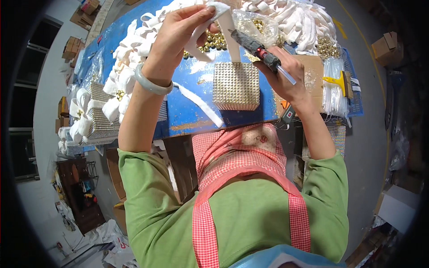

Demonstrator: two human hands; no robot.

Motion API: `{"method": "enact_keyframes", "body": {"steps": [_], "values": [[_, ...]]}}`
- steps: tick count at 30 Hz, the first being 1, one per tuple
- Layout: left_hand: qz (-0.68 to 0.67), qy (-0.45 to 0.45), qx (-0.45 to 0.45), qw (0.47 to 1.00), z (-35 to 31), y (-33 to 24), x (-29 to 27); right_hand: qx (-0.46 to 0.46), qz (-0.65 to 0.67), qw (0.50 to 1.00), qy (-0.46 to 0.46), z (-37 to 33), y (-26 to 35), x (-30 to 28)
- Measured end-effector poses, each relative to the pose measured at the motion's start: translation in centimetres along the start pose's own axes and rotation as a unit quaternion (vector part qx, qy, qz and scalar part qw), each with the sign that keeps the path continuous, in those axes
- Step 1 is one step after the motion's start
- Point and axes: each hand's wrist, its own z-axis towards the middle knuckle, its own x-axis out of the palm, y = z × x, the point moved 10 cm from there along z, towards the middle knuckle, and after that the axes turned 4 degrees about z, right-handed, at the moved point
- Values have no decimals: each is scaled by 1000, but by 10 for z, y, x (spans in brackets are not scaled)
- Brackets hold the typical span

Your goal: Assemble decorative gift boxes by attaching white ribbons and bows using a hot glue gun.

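Observation:
My left hand pinches a looped strip of white ribbon above the table, its tails hanging down. In my right hand is a dark hot glue gun, a clear glue stick poking from its back end. Its nozzle points at the ribbon and is close to it; whether they touch I cannot tell. Just below both hands, a box covered in gold studs sits near the table's front edge. A loose white strip lies left of it. Behind the ribbon are gold bells or beads.
The blue table carries heaps of white ribbon at the back. Studded boxes with white bows stand at left. On the right are cardboard, bagged clear glue sticks, a yellow-handled scraper and an orange-black tool by the edge.

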Motion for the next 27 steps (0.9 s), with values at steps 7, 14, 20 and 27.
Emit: {"method": "enact_keyframes", "body": {"steps": [7, 14, 20, 27], "values": [[5, 8, -3, 1000, 1, 11, -7, 85, 24, 995, 34, -25, -25, 32], [42, -1, 87, 995, -6, -2, -4, 114, -13, 992, 47, -53, -46, 64], [20, -11, 7, 1000, -15, 2, -3, 168, -20, 981, 99, -64, -57, 85], [10, 0, 21, 1000, -43, -12, 19, 307, 1, 937, 165, -86, -85, 97]]}}
